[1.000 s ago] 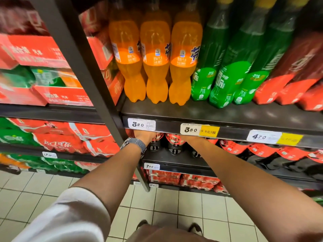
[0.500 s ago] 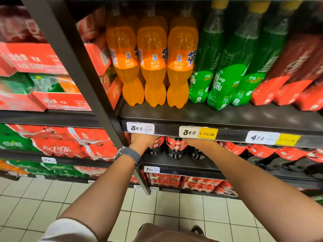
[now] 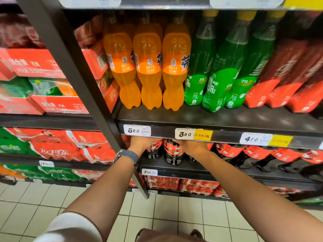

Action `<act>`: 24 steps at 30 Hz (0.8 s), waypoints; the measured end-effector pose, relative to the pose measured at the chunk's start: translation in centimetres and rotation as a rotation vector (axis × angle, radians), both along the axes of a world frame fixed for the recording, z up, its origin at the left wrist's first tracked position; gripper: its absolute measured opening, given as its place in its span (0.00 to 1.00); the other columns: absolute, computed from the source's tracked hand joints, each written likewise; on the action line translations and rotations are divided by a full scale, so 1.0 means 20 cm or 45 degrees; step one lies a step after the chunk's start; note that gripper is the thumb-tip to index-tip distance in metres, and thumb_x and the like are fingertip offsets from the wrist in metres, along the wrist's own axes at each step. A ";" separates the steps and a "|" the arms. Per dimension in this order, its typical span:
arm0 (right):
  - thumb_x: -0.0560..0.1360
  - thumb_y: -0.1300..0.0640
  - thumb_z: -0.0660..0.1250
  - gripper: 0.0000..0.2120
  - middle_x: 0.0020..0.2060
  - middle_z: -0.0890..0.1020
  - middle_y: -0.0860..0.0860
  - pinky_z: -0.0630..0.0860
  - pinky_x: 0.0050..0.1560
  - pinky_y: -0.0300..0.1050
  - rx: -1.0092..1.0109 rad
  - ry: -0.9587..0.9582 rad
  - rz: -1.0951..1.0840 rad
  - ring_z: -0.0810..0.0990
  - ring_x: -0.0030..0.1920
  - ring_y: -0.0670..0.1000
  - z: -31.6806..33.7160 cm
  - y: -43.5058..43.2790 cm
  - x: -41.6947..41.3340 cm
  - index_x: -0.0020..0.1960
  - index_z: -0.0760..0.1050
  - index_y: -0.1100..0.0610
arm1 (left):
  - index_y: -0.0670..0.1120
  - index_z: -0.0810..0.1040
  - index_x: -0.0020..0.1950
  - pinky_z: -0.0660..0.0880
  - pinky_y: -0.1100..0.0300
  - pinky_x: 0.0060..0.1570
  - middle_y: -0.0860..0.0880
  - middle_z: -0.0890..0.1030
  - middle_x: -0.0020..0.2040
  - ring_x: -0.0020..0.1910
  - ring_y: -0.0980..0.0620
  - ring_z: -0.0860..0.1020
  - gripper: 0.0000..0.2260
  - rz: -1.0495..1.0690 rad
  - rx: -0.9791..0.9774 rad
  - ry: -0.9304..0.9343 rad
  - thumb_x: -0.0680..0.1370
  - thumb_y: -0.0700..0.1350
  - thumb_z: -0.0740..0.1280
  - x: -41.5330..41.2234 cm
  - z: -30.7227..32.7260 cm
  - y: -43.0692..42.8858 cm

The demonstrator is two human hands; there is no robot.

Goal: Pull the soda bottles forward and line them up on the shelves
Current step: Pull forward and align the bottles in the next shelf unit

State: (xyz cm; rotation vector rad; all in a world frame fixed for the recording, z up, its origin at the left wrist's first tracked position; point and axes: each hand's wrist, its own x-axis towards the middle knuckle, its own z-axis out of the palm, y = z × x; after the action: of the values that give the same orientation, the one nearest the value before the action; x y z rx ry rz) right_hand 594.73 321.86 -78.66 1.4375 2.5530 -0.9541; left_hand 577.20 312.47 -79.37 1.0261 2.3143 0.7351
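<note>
Bright overhead light; soft glare on the dark shelf (image 3: 227, 117); shadow beneath it; crisp at its middle; smeared and bowed toward its left and right ends.

Both your arms are stretched forward and slightly down, forearms bare and drawing together toward the middle. Your left hand (image 3: 140, 143) lies back-up with the wrist nearly straight. A watch (image 3: 127, 155) on a grey woven band circles that wrist, and a white sleeve (image 3: 70, 227) covers the upper arm. Your right hand (image 3: 191, 145) sits near it at about the same height, also back-up, the 2 hands apart and not touching. Only the backs and knuckles show. The fingers of both hands are hidden, so their grip cannot be told.
</note>
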 end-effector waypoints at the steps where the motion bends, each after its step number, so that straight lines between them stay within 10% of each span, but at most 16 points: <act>1: 0.78 0.41 0.60 0.18 0.63 0.76 0.49 0.69 0.62 0.48 0.134 0.093 -0.070 0.72 0.65 0.55 0.01 -0.01 0.00 0.63 0.73 0.50 | 0.49 0.74 0.62 0.67 0.53 0.66 0.47 0.75 0.67 0.67 0.45 0.71 0.17 -0.014 -0.024 0.047 0.76 0.55 0.68 0.00 0.02 0.00; 9: 0.77 0.43 0.62 0.16 0.59 0.79 0.49 0.72 0.55 0.46 0.120 0.231 -0.094 0.76 0.60 0.54 -0.03 0.00 0.02 0.61 0.74 0.49 | 0.51 0.73 0.66 0.69 0.49 0.67 0.50 0.75 0.67 0.66 0.46 0.71 0.21 -0.122 -0.081 0.001 0.75 0.54 0.70 -0.05 0.02 -0.03; 15: 0.77 0.53 0.66 0.11 0.51 0.81 0.44 0.75 0.48 0.38 0.169 0.677 -0.294 0.79 0.52 0.48 -0.11 -0.13 0.13 0.60 0.75 0.50 | 0.49 0.76 0.59 0.75 0.58 0.60 0.54 0.81 0.57 0.58 0.57 0.78 0.25 0.251 0.553 -0.299 0.65 0.43 0.80 0.08 -0.05 -0.16; 19: 0.77 0.67 0.60 0.25 0.61 0.74 0.46 0.68 0.56 0.33 -0.311 0.696 -0.535 0.74 0.64 0.51 -0.28 -0.23 0.20 0.71 0.65 0.53 | 0.53 0.58 0.76 0.64 0.56 0.69 0.52 0.69 0.72 0.67 0.56 0.69 0.35 0.457 0.396 -0.650 0.74 0.40 0.71 0.23 -0.22 -0.31; 24: 0.75 0.69 0.59 0.35 0.62 0.71 0.40 0.64 0.63 0.41 -0.659 0.750 -0.498 0.68 0.62 0.43 -0.28 -0.21 0.12 0.75 0.57 0.43 | 0.58 0.58 0.75 0.66 0.51 0.68 0.52 0.74 0.67 0.65 0.52 0.73 0.33 0.421 0.327 -0.917 0.76 0.35 0.63 0.27 -0.28 -0.32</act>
State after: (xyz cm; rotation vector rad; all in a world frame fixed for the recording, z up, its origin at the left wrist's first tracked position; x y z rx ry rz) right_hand 597.14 317.64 -84.34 1.6842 2.0649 -2.1824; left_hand 582.66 306.08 -84.90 0.3606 1.7836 1.3060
